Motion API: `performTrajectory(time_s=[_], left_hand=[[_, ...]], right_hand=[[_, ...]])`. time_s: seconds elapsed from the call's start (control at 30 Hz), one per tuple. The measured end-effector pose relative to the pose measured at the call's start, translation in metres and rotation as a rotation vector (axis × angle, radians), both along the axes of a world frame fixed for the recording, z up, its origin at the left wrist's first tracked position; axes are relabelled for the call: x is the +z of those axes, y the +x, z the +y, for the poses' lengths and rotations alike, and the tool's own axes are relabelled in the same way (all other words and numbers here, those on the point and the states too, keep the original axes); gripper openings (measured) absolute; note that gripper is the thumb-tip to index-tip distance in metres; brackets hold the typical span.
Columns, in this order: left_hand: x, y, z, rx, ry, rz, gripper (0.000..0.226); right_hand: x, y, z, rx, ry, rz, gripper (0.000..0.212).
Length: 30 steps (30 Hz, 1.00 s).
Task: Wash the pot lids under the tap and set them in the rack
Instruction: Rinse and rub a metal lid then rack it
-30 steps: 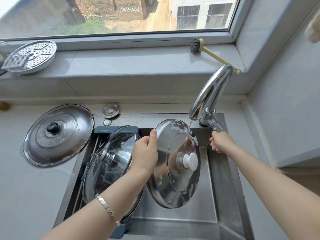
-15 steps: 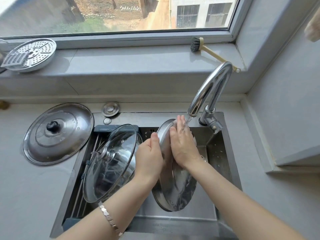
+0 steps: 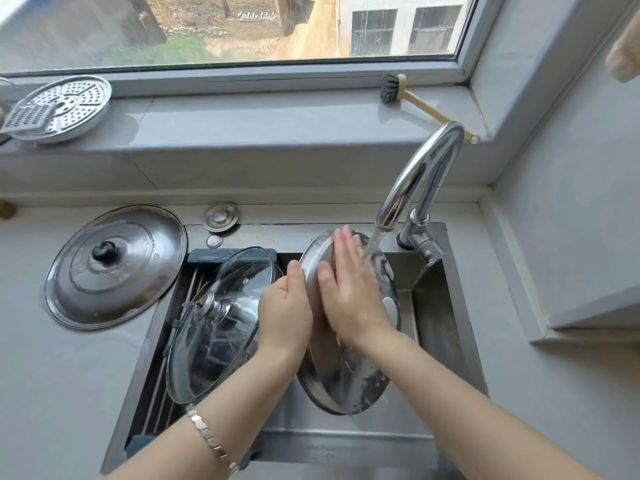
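Steel lid [image 3: 346, 382]: standing on edge over the sink [image 3: 436, 334], its upper face catching water running from the tap [image 3: 419, 178]. Left hand [image 3: 285, 313]: gripping the lid's left rim, thumb in front. Right hand [image 3: 349, 292]: pressing flat on the soapy face, fingers straight. Glass lid [image 3: 221, 323]: leaning in the rack [image 3: 166, 358]. Black-knobbed lid [image 3: 114, 265]: lying on the counter [image 3: 52, 375]

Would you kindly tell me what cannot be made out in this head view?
All in the head view:
White knob of the steel lid: mostly covered by the right hand.
Left hand: fingers hidden behind the lid's rim; only the thumb shows.
Rack: largely under the glass lid.
Pale object, top right: cut off by the frame edge.
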<state>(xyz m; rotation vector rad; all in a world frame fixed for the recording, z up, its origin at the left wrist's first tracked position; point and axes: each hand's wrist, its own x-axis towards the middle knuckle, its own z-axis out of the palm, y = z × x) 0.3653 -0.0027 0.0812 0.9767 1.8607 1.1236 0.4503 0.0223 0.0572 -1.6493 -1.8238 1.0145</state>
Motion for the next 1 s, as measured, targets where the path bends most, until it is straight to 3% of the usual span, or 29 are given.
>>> performTrajectory(time_s=[0.1,0.2,0.27,0.33,0.4,0.53,0.6,0.73,0.83,0.93,1.0], left_hand=[[0.000,0.005,-0.006,-0.063,0.007,0.059,0.052],[-0.002,0.003,-0.003,-0.036,-0.021,0.044,0.051],[-0.002,0.002,-0.004,-0.043,-0.011,0.052,0.051],[0.001,0.004,-0.007,-0.087,0.011,0.073,0.051],[0.000,0.007,-0.008,-0.098,0.006,0.071,0.051],[-0.006,0.004,-0.002,-0.070,-0.042,-0.026,0.056],[-0.004,0.003,-0.005,-0.090,-0.008,0.013,0.055],[0.005,0.006,-0.016,-0.151,0.083,0.065,0.052],[0.007,0.005,-0.017,-0.152,0.122,0.072,0.053],[0.004,0.010,-0.014,-0.127,0.099,0.040,0.052],[-0.001,0.015,-0.008,-0.099,0.062,0.027,0.052]], right_hand=[[0.001,0.009,0.023,-0.272,-0.207,0.073,0.058],[0.002,-0.009,-0.004,-0.051,-0.083,0.009,0.065],[-0.004,-0.004,-0.001,-0.030,-0.092,0.050,0.066],[-0.014,0.007,0.025,-0.239,-0.213,0.092,0.058],[-0.013,0.009,0.034,-0.334,-0.237,0.041,0.063],[0.008,-0.012,-0.005,-0.004,0.024,-0.004,0.062],[0.000,0.001,0.013,-0.056,0.047,0.041,0.053],[-0.039,0.039,0.066,-0.463,-0.434,0.433,0.036],[-0.054,0.058,0.070,-0.706,-0.673,0.565,0.036],[-0.042,0.045,0.071,-0.748,-0.664,0.474,0.053],[-0.027,0.022,0.062,-0.661,-0.380,0.242,0.060]])
